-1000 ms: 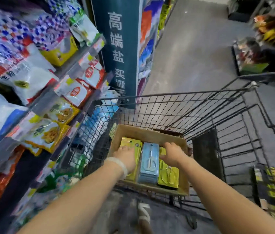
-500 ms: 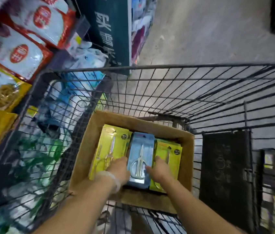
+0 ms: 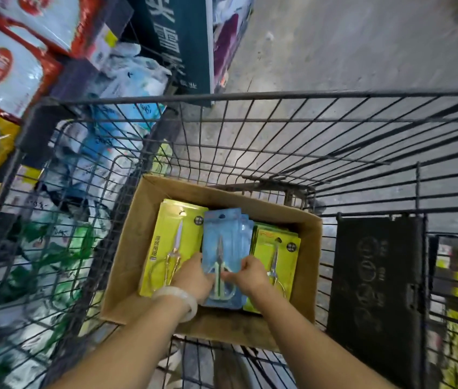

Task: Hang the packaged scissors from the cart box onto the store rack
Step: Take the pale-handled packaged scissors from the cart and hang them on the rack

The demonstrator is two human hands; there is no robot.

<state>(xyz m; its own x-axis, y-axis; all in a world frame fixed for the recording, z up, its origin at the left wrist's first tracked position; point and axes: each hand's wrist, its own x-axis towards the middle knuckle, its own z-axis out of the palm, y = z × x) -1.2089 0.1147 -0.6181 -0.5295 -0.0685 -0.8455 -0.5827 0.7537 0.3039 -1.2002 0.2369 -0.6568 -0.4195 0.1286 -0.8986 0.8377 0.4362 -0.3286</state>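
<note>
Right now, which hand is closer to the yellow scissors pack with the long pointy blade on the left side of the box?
Left. The left hand lies against that yellow pack; the right hand is across the blue pack.

We see a wire cart (image 3: 278,130) holding an open cardboard box (image 3: 310,265); inside it lie yellow scissor packs (image 3: 171,237) and a blue stack (image 3: 226,237), perhaps several deep, the blur hides how many.
</note>
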